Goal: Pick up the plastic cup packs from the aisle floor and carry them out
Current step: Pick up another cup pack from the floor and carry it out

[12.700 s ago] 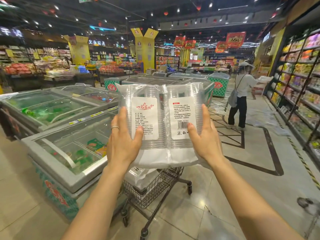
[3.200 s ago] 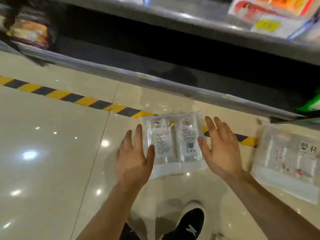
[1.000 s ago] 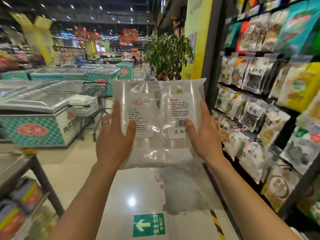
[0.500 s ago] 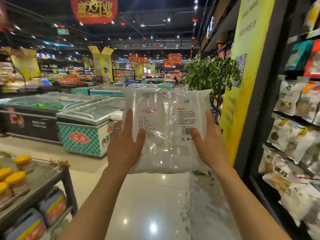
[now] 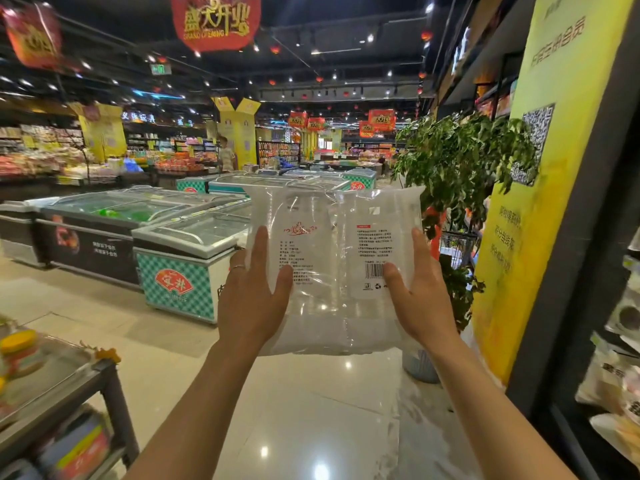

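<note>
A clear plastic cup pack (image 5: 332,265), holding two stacks of cups with white printed labels and a barcode, is upright at chest height in front of me. My left hand (image 5: 251,299) grips its left edge, fingers straight up the side and thumb across the front. My right hand (image 5: 420,299) grips the right edge the same way, thumb just below the barcode. The pack's lower part sags between my palms. No other pack is in view.
Chest freezers (image 5: 194,237) line the left and middle ahead. A potted plant (image 5: 457,168) and a yellow pillar (image 5: 540,202) stand on the right, next to a snack shelf (image 5: 620,341). A low rack (image 5: 52,393) is at my lower left. Glossy floor runs forward.
I lifted the pack off the aisle floor with both hands and have walked forward with it. The freezers and the plant are nearer, and my grip is unchanged over the last second.
</note>
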Available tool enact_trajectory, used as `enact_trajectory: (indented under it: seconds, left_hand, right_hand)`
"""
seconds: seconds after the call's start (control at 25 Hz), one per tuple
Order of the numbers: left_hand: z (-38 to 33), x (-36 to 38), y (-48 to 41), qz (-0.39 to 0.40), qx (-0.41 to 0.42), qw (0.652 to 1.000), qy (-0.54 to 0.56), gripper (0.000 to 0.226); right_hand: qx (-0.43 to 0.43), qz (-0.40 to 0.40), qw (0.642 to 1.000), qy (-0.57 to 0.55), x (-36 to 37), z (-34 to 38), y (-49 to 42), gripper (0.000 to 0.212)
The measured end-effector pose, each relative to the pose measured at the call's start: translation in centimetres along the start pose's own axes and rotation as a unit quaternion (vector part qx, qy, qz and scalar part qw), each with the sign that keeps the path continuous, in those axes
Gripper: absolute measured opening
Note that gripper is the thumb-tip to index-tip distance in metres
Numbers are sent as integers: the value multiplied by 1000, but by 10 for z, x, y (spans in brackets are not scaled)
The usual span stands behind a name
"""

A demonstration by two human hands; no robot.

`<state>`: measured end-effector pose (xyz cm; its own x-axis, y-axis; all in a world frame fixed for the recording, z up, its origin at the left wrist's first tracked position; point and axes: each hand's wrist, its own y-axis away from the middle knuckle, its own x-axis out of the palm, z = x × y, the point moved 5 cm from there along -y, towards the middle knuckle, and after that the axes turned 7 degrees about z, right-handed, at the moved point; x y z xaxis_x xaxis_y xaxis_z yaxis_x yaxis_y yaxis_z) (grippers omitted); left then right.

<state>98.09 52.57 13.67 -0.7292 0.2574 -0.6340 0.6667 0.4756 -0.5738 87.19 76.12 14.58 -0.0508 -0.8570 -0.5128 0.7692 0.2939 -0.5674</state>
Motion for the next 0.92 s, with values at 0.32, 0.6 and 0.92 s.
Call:
enact_trajectory:
  seconds: [0.32,0.6,0.92]
  left_hand:
    - [62,83,-140,-2,2,1000,4,69]
    - [149,123,-298,-8,-6,1000,-8,69]
    - [212,186,-428,-10,-9,999,-39,69]
  right_hand:
    - [0,-13,1000,11,91,-52,-136,69]
    - [2,-2,1000,0,214,-66,-284,69]
    - [6,9,1000,-21,311,-109,-413,68]
